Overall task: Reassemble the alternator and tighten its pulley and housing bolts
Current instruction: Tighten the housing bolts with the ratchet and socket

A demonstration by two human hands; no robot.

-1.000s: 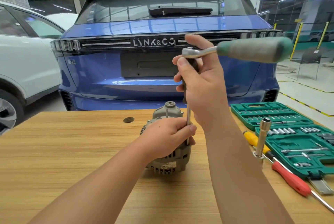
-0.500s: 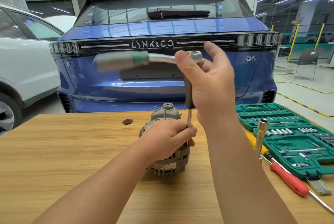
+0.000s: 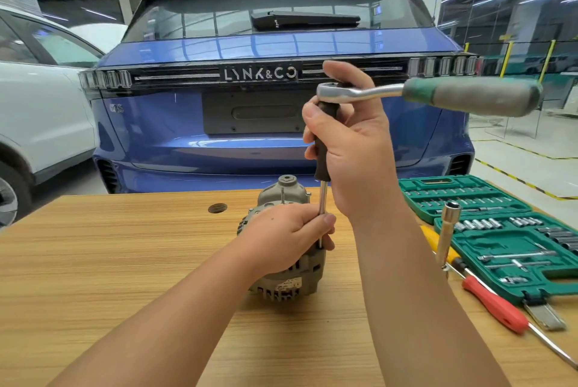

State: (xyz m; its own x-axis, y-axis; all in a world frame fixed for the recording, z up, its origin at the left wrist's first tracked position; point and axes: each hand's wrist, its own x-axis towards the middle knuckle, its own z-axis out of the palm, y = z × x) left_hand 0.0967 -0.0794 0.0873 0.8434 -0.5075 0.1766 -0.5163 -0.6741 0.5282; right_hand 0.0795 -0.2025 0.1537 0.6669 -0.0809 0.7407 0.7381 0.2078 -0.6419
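The right hand [image 3: 359,149] grips the dark upright handle of the extension [image 3: 325,142] beneath the ratchet [image 3: 438,94], whose handle points right. The left hand [image 3: 287,236] wraps the alternator [image 3: 291,280], standing on the surface [image 3: 125,261], its fingers steadying the shaft. The extension's long axis runs straight down to a housing bolt, hidden beneath the left hand.

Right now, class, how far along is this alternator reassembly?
Done: the alternator stands assembled on the table. In hand: the right hand grips the extension driver under the ratchet, running down a housing bolt; the left hand steadies the shaft. Left: other bolts cannot be judged; the pulley is out of sight.
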